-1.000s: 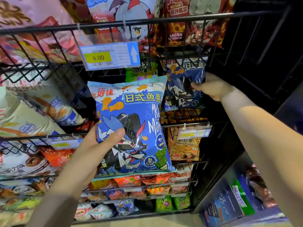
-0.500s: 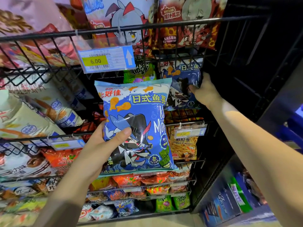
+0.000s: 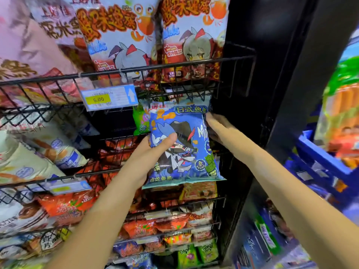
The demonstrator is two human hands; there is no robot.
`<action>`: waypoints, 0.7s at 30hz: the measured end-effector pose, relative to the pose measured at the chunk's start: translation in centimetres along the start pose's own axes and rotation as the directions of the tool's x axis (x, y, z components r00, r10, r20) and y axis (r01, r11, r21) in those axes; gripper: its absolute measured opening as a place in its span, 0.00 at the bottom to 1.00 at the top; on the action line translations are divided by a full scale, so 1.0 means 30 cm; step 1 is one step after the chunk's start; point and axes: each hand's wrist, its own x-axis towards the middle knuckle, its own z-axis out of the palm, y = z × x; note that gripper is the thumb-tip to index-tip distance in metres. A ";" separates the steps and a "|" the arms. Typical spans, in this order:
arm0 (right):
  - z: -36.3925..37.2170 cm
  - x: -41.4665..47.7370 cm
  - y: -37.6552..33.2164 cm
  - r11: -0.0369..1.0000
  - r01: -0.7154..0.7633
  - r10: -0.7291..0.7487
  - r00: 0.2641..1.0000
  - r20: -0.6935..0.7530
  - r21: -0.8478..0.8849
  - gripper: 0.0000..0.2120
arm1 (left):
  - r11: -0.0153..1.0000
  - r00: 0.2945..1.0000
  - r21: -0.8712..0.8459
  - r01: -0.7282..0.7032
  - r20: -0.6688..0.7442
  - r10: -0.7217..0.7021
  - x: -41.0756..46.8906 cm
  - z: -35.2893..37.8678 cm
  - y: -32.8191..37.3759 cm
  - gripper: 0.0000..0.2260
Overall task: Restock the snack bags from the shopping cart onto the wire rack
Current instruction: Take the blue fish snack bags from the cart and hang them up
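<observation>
**Blue snack bag held up at the wire rack's right end**

Head view: the left hand (image 3: 153, 152) grips a blue snack bag (image 3: 182, 146), thumb pressed across the front over the cartoon figure in a black hat, fingers hidden behind the pack. The bag stands upright and a little tilted, its top edge just under the upper basket of the wire rack (image 3: 174, 65), its bottom seam hanging in front of the orange packs (image 3: 198, 191) on the tier below. The right hand (image 3: 217, 127) touches the bag's right edge near the top; its fingers curl behind the pack, so whether they pinch it cannot be told. Just left of the bag, a green pack (image 3: 139, 123) sits on the same tier. A price tag (image 3: 109, 98) with a yellow label and a white arrow hangs from the upper basket's front wire. Above it stand large bags with crab drawings (image 3: 120, 32). At far right, blurred, is the blue shopping cart (image 3: 322, 158) with more packs in it.
</observation>
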 end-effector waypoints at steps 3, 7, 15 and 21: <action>-0.021 -0.050 -0.018 0.995 0.022 -0.011 0.994 0.107 -0.102 0.36 | 0.999 0.999 0.046 0.015 0.035 -0.016 0.055 0.045 0.027 0.19; -0.031 -0.061 -0.021 0.986 0.021 -0.009 0.997 0.074 -0.166 0.43 | 0.995 0.997 0.088 0.045 0.054 -0.050 0.117 0.077 0.043 0.20; -0.030 0.018 -0.035 0.999 -0.011 0.007 0.998 -0.069 -0.049 0.35 | 0.989 0.990 -0.062 0.138 -0.019 -0.139 0.247 0.086 0.008 0.31; 0.010 0.129 -0.043 0.994 -0.055 0.045 0.994 -0.098 -0.098 0.32 | 0.997 0.991 0.070 0.019 -0.134 -0.010 0.340 0.077 -0.013 0.36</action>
